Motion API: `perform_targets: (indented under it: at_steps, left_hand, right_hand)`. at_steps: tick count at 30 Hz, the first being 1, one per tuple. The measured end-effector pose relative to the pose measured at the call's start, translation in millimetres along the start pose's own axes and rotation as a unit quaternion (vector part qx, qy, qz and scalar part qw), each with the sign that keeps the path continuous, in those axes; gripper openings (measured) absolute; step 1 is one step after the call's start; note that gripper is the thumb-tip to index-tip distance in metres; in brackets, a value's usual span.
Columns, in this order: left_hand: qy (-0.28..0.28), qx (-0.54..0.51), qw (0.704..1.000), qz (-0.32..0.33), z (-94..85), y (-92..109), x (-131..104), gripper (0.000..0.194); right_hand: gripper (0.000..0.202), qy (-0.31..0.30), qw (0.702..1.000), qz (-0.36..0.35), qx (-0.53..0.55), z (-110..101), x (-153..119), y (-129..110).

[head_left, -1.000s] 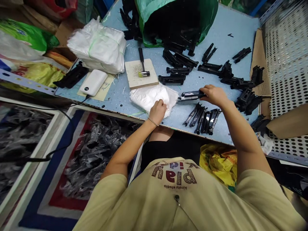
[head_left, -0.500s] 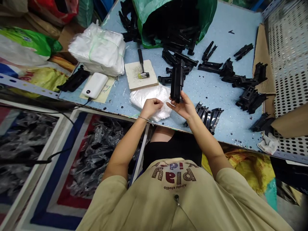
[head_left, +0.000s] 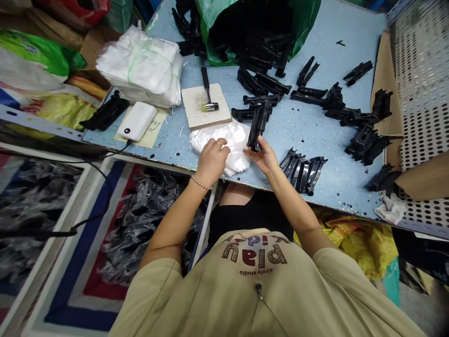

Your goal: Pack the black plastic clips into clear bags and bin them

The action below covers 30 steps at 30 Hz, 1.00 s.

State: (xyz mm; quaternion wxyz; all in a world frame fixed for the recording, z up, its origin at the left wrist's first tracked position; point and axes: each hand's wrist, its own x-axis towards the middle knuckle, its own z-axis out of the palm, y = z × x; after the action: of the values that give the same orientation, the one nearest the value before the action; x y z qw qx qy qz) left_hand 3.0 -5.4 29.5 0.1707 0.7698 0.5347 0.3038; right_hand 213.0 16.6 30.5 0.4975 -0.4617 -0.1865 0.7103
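My right hand (head_left: 265,157) holds one end of a black plastic part (head_left: 258,124), which points away from me over the table. My left hand (head_left: 213,161) rests over the left side of a stack of thin clear plastic bags (head_left: 238,140), its fingers bent together; whether a bag is between them is too small to tell. Just behind the bags, a hammer (head_left: 209,104) lies on a square board (head_left: 196,114). Several black parts lie behind the held one, and a row of similar parts (head_left: 303,171) stands to the right of my right hand.
A green bag (head_left: 305,28) of black parts is at the back. Bundled white bags (head_left: 143,70) and a white power bank (head_left: 137,122) sit left. More black parts (head_left: 363,140) lie right, near a perforated metal panel (head_left: 424,93). Crates of wrapped parts (head_left: 136,234) stand below left.
My left hand has shifted left and turned palm down over the bags. The black part in my right hand has come lower and closer to the table.
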Motion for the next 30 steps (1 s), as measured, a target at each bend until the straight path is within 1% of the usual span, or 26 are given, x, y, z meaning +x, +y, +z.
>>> perform_targets:
  at_steps: [1, 3, 5, 7, 8, 10, 12, 13, 14, 15, 16, 17, 18, 19, 20, 21, 22, 23, 25, 26, 27, 28, 29, 30]
  left_hand:
    - [-0.015, 0.028, 0.999, 0.012, -2.6, -3, -1, 0.027]
    - [-0.025, 0.036, 0.999, 0.011, -3.3, -11, 1, 0.037]
    - [-0.023, 0.002, 1.0, 0.001, -0.6, -17, 5, 0.049]
    - [-0.03, -0.038, 0.999, -0.009, 1.9, -20, 6, 0.056]
    - [-0.035, -0.052, 0.998, -0.01, 2.6, -19, 4, 0.059]
    - [-0.041, -0.063, 0.997, 0.013, 3.4, -14, -3, 0.066]
    - [-0.043, -0.065, 0.993, 0.083, 5.5, -2, -15, 0.073]
    - [-0.049, -0.068, 0.989, 0.126, 7.9, 5, -22, 0.077]
    - [-0.057, -0.073, 0.982, 0.166, 11.3, 12, -29, 0.081]
    - [-0.066, -0.081, 0.975, 0.198, 15.5, 20, -36, 0.085]
    - [-0.074, -0.089, 0.97, 0.215, 20.1, 26, -41, 0.088]
    - [-0.079, -0.096, 0.968, 0.218, 24.4, 32, -46, 0.09]
    - [-0.079, -0.102, 0.969, 0.212, 27.5, 37, -51, 0.091]
    - [-0.074, -0.106, 0.97, 0.206, 28.4, 40, -55, 0.09]
    - [-0.065, -0.108, 0.972, 0.199, 26.3, 43, -60, 0.086]
    - [-0.055, -0.108, 0.974, 0.193, 20.4, 46, -65, 0.079]
    - [-0.044, -0.107, 0.976, 0.186, 10.6, 48, -73, 0.07]
    - [-0.037, -0.105, 0.978, 0.174, -2.9, 50, -82, 0.06]
    - [-0.045, -0.098, 0.986, 0.124, -37.9, 55, -104, 0.044]
    - [-0.065, -0.09, 0.99, 0.089, -56.9, 56, -115, 0.04]
    - [-0.094, -0.073, 0.992, 0.044, -75.0, 56, -126, 0.036]
    - [-0.128, -0.044, 0.991, -0.016, -90.9, 54, -134, 0.033]
    - [-0.158, -0.012, 0.985, -0.072, -103.8, 51, -139, 0.031]
    - [-0.181, 0.02, 0.976, -0.118, -112.9, 47, -141, 0.03]
  right_hand:
    - [0.027, -0.014, 1.0, 0.003, -0.003, -5, -8, -3]
    - [0.027, -0.073, 0.997, 0.039, 0.0, -19, -30, -10]
    - [0.03, -0.147, 0.98, 0.132, 0.011, -36, -55, -10]
    - [0.034, -0.192, 0.95, 0.245, 0.032, -50, -73, -3]
    - [0.035, -0.198, 0.935, 0.291, 0.047, -53, -77, 2]
    - [0.04, -0.192, 0.913, 0.351, 0.084, -53, -76, 14]
    - [0.044, -0.176, 0.908, 0.363, 0.113, -44, -64, 23]
    - [0.043, -0.166, 0.915, 0.348, 0.116, -39, -57, 26]
    - [0.04, -0.152, 0.93, 0.316, 0.108, -33, -51, 28]
    - [0.036, -0.134, 0.95, 0.27, 0.083, -27, -48, 30]
    - [0.031, -0.116, 0.97, 0.212, 0.036, -22, -46, 31]
    - [0.026, -0.1, 0.983, 0.149, -0.032, -18, -48, 32]
    - [0.023, -0.091, 0.986, 0.086, -0.111, -15, -53, 32]
    - [0.023, -0.091, 0.978, 0.028, -0.187, -14, -60, 33]
    - [0.027, -0.1, 0.963, -0.018, -0.248, -14, -69, 32]
    - [0.035, -0.121, 0.948, -0.047, -0.29, -15, -78, 30]
    - [0.043, -0.153, 0.936, -0.057, -0.311, -18, -87, 26]
    - [0.048, -0.192, 0.926, -0.052, -0.319, -22, -94, 21]
    - [0.047, -0.264, 0.905, -0.02, -0.332, -32, -102, 6]
    - [0.045, -0.283, 0.894, -0.011, -0.346, -37, -103, -2]
    - [0.043, -0.285, 0.887, -0.013, -0.363, -42, -102, -9]
    - [0.042, -0.271, 0.884, -0.024, -0.38, -47, -100, -15]
    - [0.043, -0.247, 0.885, -0.042, -0.394, -52, -97, -20]
    - [0.044, -0.219, 0.886, -0.061, -0.405, -55, -95, -24]
